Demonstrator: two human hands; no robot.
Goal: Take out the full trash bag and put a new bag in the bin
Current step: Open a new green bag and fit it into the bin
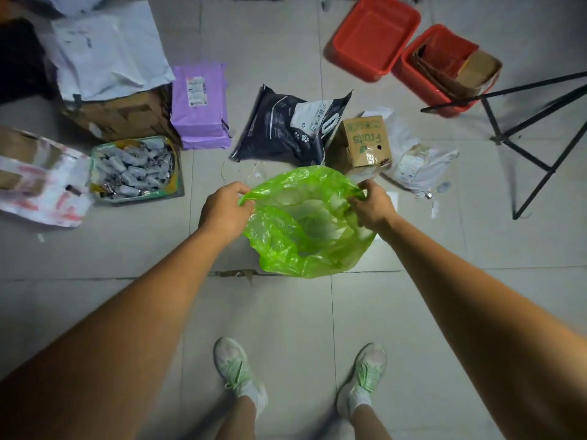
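Observation:
A thin green plastic bag [305,246] hangs open in front of me above the tiled floor, its mouth facing up. My left hand [224,211] pinches the bag's rim on the left side. My right hand [373,206] grips the rim on the right side. Pale shapes show through the green film at the bottom of the bag. I cannot make out a bin beneath the bag; the bag hides what is under it.
Beyond the bag lie a dark pet-food sack [286,128], a small "fruits" carton [365,144], purple parcels [200,106], a box of small items [135,168] and cardboard boxes. Two red tubs [374,33] stand far right, a black tripod [521,134] at right. My feet [238,373] stand below.

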